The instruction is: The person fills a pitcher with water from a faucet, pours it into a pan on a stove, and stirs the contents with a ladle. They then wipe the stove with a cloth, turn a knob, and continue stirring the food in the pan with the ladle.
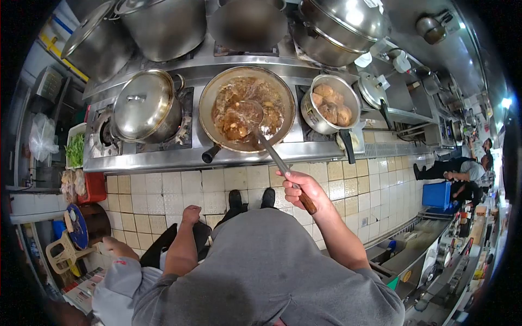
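My right hand (pixel 304 191) is wrapped round the handle of a long metal ladle (pixel 274 156). The ladle's bowl lies in a wide pan (pixel 205 117) of brown bubbling liquid with pieces of food. My left hand (pixel 191 214) hangs at my side over the floor, its fingers curled in, with nothing seen in it. The pan sits on the stove, its short black handle (pixel 211 154) pointing toward me. Left of it stands a lidded steel pot (pixel 142 106). On its right is a smaller pot (pixel 315 120) holding several browned pieces.
Large steel pots (pixel 163 30) line the back of the stove. A pressure cooker lid (pixel 372 89) lies at the right. Close on my left is another person (pixel 117 277); more people (pixel 467 168) stand far right by a blue bin (pixel 436 194). A red crate (pixel 95 187) stands left.
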The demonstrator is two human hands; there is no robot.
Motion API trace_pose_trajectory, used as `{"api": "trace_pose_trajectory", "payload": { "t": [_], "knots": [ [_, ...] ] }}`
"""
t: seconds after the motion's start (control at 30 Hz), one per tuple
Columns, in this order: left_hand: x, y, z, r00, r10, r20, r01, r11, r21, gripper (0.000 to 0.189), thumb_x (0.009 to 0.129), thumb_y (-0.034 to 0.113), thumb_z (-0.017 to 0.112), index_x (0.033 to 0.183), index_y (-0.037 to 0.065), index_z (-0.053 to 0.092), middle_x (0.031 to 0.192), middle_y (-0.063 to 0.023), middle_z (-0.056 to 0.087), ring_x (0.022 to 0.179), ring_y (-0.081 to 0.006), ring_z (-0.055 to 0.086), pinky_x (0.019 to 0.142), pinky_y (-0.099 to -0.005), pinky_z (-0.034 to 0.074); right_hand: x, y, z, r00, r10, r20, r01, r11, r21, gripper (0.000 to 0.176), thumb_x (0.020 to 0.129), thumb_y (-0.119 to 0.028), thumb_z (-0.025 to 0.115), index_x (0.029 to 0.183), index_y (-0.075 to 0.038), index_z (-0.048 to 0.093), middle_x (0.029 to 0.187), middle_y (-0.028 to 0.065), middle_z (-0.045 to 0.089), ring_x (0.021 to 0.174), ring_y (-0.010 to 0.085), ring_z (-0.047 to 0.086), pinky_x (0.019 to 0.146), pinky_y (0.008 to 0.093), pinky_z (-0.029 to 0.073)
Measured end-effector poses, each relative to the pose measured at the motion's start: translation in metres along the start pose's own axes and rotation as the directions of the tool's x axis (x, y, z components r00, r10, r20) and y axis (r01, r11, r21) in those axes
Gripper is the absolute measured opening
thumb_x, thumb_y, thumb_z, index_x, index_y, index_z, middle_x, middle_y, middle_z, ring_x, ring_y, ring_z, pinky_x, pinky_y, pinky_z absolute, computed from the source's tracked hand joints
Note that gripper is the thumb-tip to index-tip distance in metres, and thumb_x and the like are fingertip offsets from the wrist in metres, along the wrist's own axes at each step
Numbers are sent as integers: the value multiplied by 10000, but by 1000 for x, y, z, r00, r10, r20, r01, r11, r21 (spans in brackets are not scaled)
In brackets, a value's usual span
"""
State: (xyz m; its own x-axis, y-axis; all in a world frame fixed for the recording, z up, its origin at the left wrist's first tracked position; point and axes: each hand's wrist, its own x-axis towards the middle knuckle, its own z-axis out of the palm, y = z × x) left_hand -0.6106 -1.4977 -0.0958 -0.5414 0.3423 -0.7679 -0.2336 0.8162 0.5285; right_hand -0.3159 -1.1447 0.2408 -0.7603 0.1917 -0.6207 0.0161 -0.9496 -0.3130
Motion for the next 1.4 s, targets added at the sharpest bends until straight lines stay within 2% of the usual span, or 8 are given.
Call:
{"api": "trace_pose_trajectory", "payload": {
  "t": [0.53, 0.87, 0.93, 1.07, 1.13, 1.17, 1.2, 1.4],
  "knots": [
    [28, 12, -6, 995, 45, 86, -54, 993, 104, 296, 862, 305, 673, 1023, 57, 669, 673, -70, 630, 539, -150, 580, 456, -314, 464, -37, 14, 27, 882, -431, -190, 320, 845, -428, 225, 947, -141, 578, 1129, -12, 552, 731, 7, 524, 452, 65, 432, 401, 211, 331],
    [29, 6, -21, 989, 92, 116, -107, 986, 127, 271, 865, 281, 648, 989, 41, 664, 655, -65, 612, 534, -155, 571, 456, -307, 472, -68, 9, 87, 482, -871, 97, 358, 95, -929, 300, 915, -101, 625, 1195, -3, 582, 691, -18, 538, 502, 40, 484, 442, 229, 398],
    [26, 3, -20, 988, 106, 114, -123, 981, 150, 271, 866, 280, 645, 984, 37, 663, 659, -68, 612, 537, -159, 572, 455, -306, 472, -75, 13, 86, 471, -879, 71, 376, 128, -918, 321, 906, -89, 632, 1210, -3, 574, 747, 18, 594, 593, 100, 556, 544, 260, 473],
    [9, -8, -10, 993, 83, 85, -99, 974, 202, 264, 873, 281, 625, 985, 45, 665, 691, -81, 614, 540, -160, 580, 446, -291, 470, -54, 26, 17, 830, -544, 121, 534, 714, -453, 350, 905, -116, 616, 1217, 24, 537, 859, 118, 693, 784, 297, 649, 741, 403, 522],
    [13, -25, -7, 982, 72, 174, -111, 968, 225, 304, 870, 309, 617, 1017, 46, 663, 798, -126, 659, 660, -228, 647, 538, -357, 524, -16, 53, -29, 362, -878, 315, 345, -188, -919, 346, 894, -143, 603, 1206, -2, 546, 808, 177, 673, 727, 369, 651, 672, 456, 522],
    [87, -85, -12, 882, 350, 314, -466, 739, 487, 336, 867, 333, 600, 1014, 38, 666, 938, -172, 679, 835, -309, 665, 731, -428, 536, -24, 60, -34, 499, -845, 191, 196, -105, -975, 362, 885, -154, 599, 1215, -18, 542, 838, 206, 661, 767, 392, 647, 694, 474, 522],
    [80, -77, -3, 929, 239, 282, -369, 562, 740, 347, 869, 328, 571, 1019, 28, 656, 1000, -196, 668, 968, -353, 634, 890, -452, 478, -36, 68, -41, 597, -801, 28, 29, -13, -999, 378, 876, -165, 595, 1225, -33, 538, 868, 235, 649, 808, 414, 643, 716, 491, 522],
    [-31, -51, 41, 836, 347, 426, -492, 816, 302, 187, 910, 203, 592, 1000, 39, 594, 800, -96, 601, 653, -245, 622, 528, -372, 504, -107, 115, -110, 536, -842, 59, -64, -110, -992, 446, 872, -190, 577, 1294, -73, 493, 960, 199, 666, 883, 380, 652, 761, 497, 524]
  ]
}}
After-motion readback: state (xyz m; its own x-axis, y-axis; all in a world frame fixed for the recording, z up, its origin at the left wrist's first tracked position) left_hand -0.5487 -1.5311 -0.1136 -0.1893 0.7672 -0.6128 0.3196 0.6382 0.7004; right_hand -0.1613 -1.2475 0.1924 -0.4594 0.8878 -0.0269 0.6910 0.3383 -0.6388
